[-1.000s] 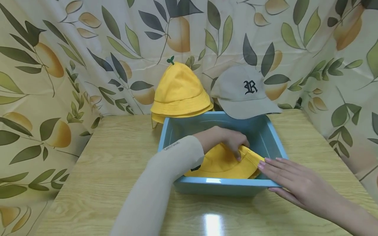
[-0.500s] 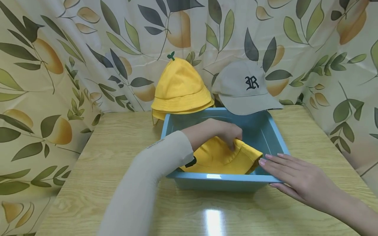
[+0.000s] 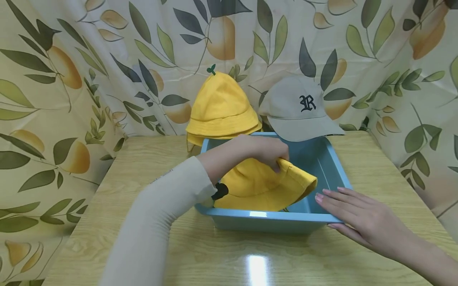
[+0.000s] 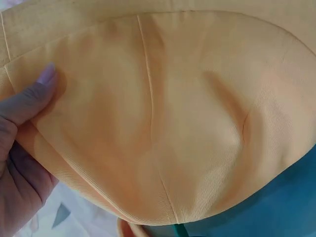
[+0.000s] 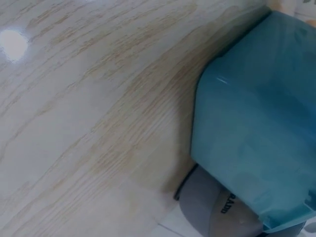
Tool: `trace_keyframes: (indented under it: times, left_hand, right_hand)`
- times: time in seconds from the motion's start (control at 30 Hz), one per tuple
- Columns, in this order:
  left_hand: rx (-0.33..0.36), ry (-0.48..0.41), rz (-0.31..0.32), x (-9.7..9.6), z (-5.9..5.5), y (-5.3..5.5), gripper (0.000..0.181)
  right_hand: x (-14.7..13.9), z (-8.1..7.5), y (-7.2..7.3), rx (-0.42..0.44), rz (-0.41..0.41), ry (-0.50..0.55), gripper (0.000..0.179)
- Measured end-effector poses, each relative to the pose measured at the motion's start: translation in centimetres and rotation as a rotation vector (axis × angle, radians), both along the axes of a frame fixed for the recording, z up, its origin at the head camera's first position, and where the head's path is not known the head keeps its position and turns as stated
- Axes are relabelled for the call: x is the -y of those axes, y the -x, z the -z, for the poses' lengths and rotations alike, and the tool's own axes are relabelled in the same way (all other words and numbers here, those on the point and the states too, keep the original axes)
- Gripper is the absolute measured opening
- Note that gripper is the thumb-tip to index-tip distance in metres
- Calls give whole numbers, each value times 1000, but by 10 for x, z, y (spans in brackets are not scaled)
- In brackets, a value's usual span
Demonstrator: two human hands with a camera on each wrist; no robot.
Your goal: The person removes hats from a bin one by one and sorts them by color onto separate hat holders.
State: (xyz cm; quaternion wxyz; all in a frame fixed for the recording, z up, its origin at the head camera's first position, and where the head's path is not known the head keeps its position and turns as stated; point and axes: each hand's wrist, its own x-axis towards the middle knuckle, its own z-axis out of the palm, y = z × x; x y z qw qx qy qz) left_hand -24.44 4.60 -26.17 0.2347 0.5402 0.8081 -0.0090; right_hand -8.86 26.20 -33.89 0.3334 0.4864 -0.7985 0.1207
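My left hand (image 3: pixel 270 151) pinches a yellow bucket hat (image 3: pixel 250 186) by its edge, inside a blue plastic bin (image 3: pixel 264 224). In the left wrist view, the thumb of the left hand (image 4: pixel 22 128) lies on the hat's seamed outer side (image 4: pixel 108 128), the other fingers behind it. A bit of green shows below the crown there. My right hand (image 3: pixel 368 220) rests on the bin's front right corner, fingers straight over the rim and thumb below it. The right wrist view shows the bin's outer wall (image 5: pixel 247 123), but no hand.
Behind the bin stand yellow bucket hats (image 3: pixel 222 105), stacked, with a green sprout on top. To their right, a grey baseball cap (image 3: pixel 293 107) with a black letter overlaps the bin's back rim. A wood-grain table (image 3: pixel 143 171) lies beneath, with a leaf-print curtain (image 3: pixel 161 47) around it.
The left hand has drawn the yellow hat up and to the left, lifting its right edge off the bin's corner. The right hand stays on the rim.
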Motion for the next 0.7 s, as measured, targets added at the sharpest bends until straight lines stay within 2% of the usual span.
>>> trace_keyframes:
  times: [0.23,0.43,0.57,0.7]
  left_hand:
    - [36,-82,-40,24,-22,-2,6]
    - [15,-195,-58,46,-40,0,7]
    - [2,-289,-54,59,-48,2,7]
    - [35,-406,-81,73,-51,3,9]
  right_hand:
    - [-4,3,-3,8,27,-10,45]
    - [-4,2,-3,12,27,-3,46]
    - [-4,1,-3,3,19,-2,46]
    - [-6,-1,-2,10,13,-19,46]
